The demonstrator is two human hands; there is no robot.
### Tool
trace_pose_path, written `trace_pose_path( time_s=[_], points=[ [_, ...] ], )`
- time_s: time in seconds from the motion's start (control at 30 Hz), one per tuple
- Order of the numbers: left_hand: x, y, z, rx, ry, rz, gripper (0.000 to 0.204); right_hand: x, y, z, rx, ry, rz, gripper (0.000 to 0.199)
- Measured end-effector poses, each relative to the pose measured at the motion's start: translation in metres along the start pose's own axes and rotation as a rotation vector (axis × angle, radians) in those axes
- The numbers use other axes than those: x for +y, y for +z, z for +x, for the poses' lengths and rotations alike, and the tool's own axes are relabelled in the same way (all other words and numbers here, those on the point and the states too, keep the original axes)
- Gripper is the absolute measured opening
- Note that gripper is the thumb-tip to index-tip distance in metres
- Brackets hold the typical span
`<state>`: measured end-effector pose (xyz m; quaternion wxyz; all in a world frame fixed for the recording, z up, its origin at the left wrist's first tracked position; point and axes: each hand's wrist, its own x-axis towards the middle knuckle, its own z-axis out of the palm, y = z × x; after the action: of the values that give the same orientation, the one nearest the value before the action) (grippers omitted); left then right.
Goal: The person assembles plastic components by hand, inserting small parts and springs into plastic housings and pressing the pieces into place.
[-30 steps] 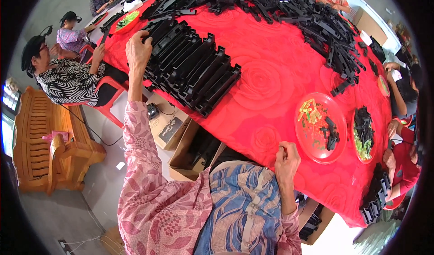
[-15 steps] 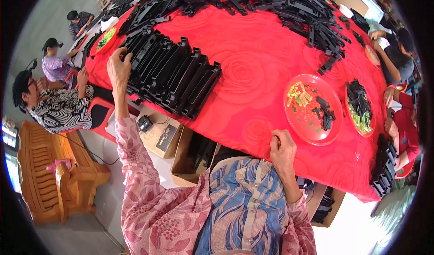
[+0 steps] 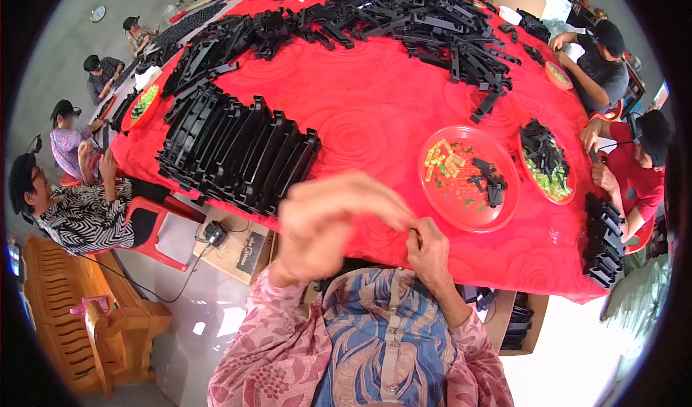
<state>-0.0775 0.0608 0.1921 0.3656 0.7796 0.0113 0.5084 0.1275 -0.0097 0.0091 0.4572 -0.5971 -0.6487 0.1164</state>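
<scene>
My left hand (image 3: 324, 223) is smeared by motion in front of my body, its fingers reaching toward my right hand. What it holds, if anything, does not show. My right hand (image 3: 430, 252) is closed just above the table's near edge, fingertips pinched together; anything in them is too small or hidden to make out. Left of my hands lies a tight row of long black plastic strips (image 3: 231, 151), standing side by side. To the right, a round red tray (image 3: 447, 212) holds small yellow pieces (image 3: 445, 160) and small black pieces (image 3: 490, 182).
A heap of loose black plastic parts (image 3: 404, 25) curves across the far side of the red tablecloth (image 3: 346, 129). A red basin (image 3: 571, 196) with black and green pieces stands at right. Several people sit around the table. A carved wooden bench (image 3: 108, 342) and cardboard box (image 3: 231, 255) are at lower left.
My left hand has moved from the row of black strips back toward my right hand. The view has shifted, and my right hand stays near the table's front edge.
</scene>
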Motion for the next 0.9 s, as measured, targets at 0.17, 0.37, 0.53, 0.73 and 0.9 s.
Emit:
trace_pose_path(
  time_s=[0.17,0.37,0.53,0.73,0.9],
  points=[
    [0.038,0.054,0.046,0.003,0.271,-0.334,0.027,-0.009,-0.005,0.002,0.009,0.033,0.073,0.017],
    [0.050,0.064,0.052,0.107,0.250,-0.242,0.020,0.010,0.004,-0.005,0.007,-0.007,0.014,0.016],
    [0.062,0.078,0.048,0.199,0.231,-0.197,0.015,0.010,0.002,-0.006,-0.010,0.003,0.014,0.017],
    [0.069,0.080,0.049,0.315,0.184,-0.183,0.010,0.003,-0.001,-0.004,-0.025,0.055,0.004,0.016],
    [0.082,0.086,0.043,0.406,0.138,-0.195,0.007,0.004,0.001,-0.002,-0.010,0.031,0.027,0.016]
  ],
)
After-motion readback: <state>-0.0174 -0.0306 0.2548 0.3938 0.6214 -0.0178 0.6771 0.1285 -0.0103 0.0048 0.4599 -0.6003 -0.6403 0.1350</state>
